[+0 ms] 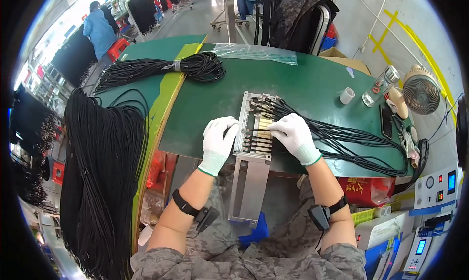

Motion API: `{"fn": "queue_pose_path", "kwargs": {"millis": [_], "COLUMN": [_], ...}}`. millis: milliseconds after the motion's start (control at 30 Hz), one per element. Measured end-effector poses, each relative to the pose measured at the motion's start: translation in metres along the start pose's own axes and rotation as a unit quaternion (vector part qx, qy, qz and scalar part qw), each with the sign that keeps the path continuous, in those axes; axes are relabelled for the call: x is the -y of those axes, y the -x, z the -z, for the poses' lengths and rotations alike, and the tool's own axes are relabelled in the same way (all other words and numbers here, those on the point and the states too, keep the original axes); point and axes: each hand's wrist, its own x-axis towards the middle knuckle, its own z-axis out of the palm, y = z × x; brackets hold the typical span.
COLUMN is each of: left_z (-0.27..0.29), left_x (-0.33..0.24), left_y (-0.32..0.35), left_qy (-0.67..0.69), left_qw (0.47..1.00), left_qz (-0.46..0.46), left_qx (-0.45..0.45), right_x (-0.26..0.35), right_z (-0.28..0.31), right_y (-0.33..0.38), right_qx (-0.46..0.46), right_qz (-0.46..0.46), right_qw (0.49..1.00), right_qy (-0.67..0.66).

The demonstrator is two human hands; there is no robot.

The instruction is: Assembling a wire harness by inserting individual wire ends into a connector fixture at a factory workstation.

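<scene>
A metal fixture (244, 101) with a row of slots lies across the table's near edge, its long grey plate extending toward my lap. Several black cables (337, 133) run from it to the right, some with their ends seated side by side in the slots. My right hand (295, 136), in a white glove, pinches one black cable over the fixture's right side. On the other side, my gloved left hand (218, 140) has its thumb and fingers curled together at the fixture's left edge. What lies between those fingertips is too small to make out.
A tied bundle of black cables (200, 67) lies at the back left of the green table (195, 114); a large hank (100, 182) hangs at left. To the right stand a white roll (347, 96), a glass bottle (378, 87), a fan (421, 89) and a phone (386, 121).
</scene>
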Motion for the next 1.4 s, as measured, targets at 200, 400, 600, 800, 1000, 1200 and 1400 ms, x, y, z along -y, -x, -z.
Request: {"fn": "queue_pose_path", "kwargs": {"millis": [200, 400, 600, 800, 1000, 1200, 1400], "left_z": [-0.001, 0.001, -0.007, -0.011, -0.021, -0.022, -0.020], "left_x": [0.000, 0.004, -0.005, -0.011, -0.021, -0.020, -0.014], "left_y": [0.001, -0.001, 0.000, 0.004, 0.010, 0.002, 0.005], "left_qy": [-0.006, -0.008, -0.035, -0.023, -0.161, -0.175, -0.159], "left_qw": [0.999, 0.999, 0.995, 0.996, 0.972, 0.963, 0.971], "left_qz": [-0.022, -0.032, -0.091, -0.059, -0.117, -0.116, -0.104], "left_qx": [0.023, 0.017, 0.020, 0.056, 0.125, 0.172, 0.142], "right_x": [0.000, 0.003, 0.006, 0.012, 0.014, 0.001, -0.004], "right_z": [0.000, 0.001, 0.006, 0.004, 0.002, 0.003, -0.004], "right_y": [0.001, -0.003, -0.002, -0.001, 0.000, -0.004, -0.011], "right_qx": [-0.019, -0.010, 0.030, 0.000, 0.034, -0.006, 0.023], "right_qz": [0.016, 0.018, -0.001, 0.024, 0.005, -0.034, -0.101], "right_qw": [0.998, 0.997, 0.997, 0.997, 0.996, 0.998, 0.984], "right_qy": [0.053, 0.072, 0.077, 0.073, 0.083, 0.052, 0.145]}}
